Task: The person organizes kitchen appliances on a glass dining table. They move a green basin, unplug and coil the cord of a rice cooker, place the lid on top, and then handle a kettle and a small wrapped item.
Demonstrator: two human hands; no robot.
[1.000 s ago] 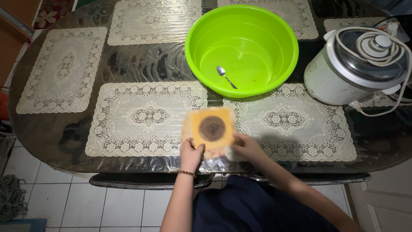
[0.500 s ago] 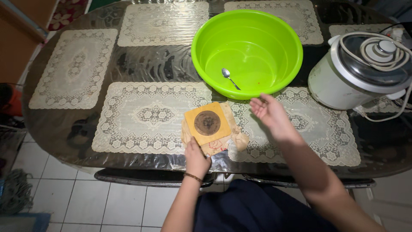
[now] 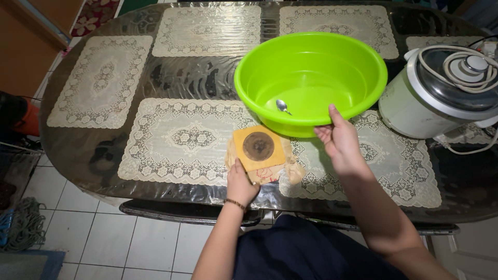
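Two hands at work on a lace-matted desk [image 3: 93, 155]

Head view: the left hand [image 3: 241, 184] pinches the near edge of a square yellow packet [image 3: 258, 148] lying flat; the right hand [image 3: 340, 140] grips the near rim of a green basin [image 3: 311, 78] holding a spoon [image 3: 282, 106], beside a white rice cooker [image 3: 441, 93].

Glossy plastic basin [image 3: 358, 67], metal spoon [image 3: 282, 106], lace mats [image 3: 176, 140].

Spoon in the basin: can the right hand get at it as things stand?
Probably yes. The right hand grips the basin's near rim, the spoon lies uncovered inside, and nothing sits between them.
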